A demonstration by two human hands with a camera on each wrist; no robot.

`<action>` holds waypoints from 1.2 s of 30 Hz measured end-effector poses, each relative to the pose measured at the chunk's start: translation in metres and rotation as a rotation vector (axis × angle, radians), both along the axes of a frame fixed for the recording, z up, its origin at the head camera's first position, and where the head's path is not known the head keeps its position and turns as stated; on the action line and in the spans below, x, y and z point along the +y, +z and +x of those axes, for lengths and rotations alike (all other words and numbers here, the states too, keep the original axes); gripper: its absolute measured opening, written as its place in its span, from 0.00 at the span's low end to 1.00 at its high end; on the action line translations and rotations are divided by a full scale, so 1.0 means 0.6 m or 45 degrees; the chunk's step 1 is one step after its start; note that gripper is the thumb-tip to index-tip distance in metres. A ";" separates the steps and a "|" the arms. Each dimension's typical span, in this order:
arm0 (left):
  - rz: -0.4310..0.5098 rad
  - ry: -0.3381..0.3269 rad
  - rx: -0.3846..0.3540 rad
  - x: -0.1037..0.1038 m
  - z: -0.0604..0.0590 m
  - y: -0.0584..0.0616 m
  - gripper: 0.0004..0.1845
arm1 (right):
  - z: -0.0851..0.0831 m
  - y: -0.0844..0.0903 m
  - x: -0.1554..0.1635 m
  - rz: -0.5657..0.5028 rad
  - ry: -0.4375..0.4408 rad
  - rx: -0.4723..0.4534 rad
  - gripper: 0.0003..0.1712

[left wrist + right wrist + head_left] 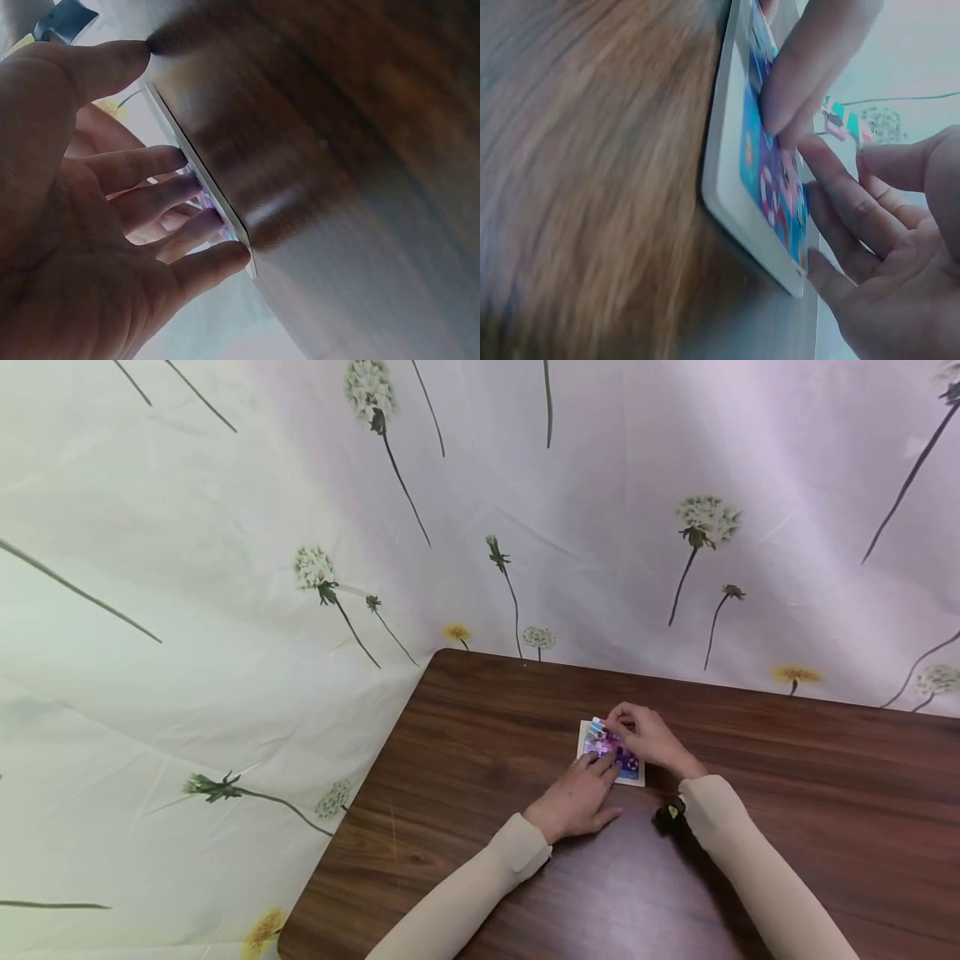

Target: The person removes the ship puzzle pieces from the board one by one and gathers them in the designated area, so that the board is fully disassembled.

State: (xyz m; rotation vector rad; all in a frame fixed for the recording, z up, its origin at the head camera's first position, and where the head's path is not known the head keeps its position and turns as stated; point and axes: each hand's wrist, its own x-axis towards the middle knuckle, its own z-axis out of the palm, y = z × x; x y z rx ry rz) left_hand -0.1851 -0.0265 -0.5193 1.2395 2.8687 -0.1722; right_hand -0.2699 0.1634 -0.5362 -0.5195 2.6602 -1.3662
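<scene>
A small flat board (637, 780) with a pale border and a bright purple, blue and pink picture lies on the table. My left hand (576, 795) rests its outstretched fingertips on the picture, with the thumb spread apart, as the left wrist view also shows. At the board's far right side, my right hand (651, 742) pinches a thin colourful piece (843, 117) between thumb and finger. That piece stands tilted up from the picture in the right wrist view. Its lower part is hidden behind fingers, so I cannot tell whether it is loose. Other right fingertips are close to the board's edge.
The dark brown wooden table (465, 760) has a rounded far left corner. White cloth (225, 527) printed with dandelions hangs behind it and along its left side. A small black object (667, 817) is by the right sleeve.
</scene>
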 end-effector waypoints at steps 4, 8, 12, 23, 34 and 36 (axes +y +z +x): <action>0.012 0.031 -0.056 -0.001 0.001 0.000 0.37 | 0.003 -0.002 0.014 0.006 -0.055 0.033 0.10; 0.018 0.049 -0.097 -0.002 0.001 -0.002 0.37 | 0.010 -0.001 0.038 0.027 -0.131 0.070 0.10; 0.037 0.064 -0.123 -0.003 0.001 -0.003 0.37 | 0.017 0.003 0.068 0.038 -0.211 0.068 0.12; 0.047 0.084 -0.148 -0.004 0.002 0.002 0.37 | 0.038 0.004 0.137 -0.145 -0.212 -0.150 0.18; 0.057 0.082 -0.164 -0.001 0.003 0.004 0.37 | 0.041 0.009 0.165 0.027 -0.248 -0.189 0.16; 0.058 0.075 -0.164 0.000 0.002 0.003 0.36 | 0.041 0.007 0.170 0.067 -0.244 -0.186 0.16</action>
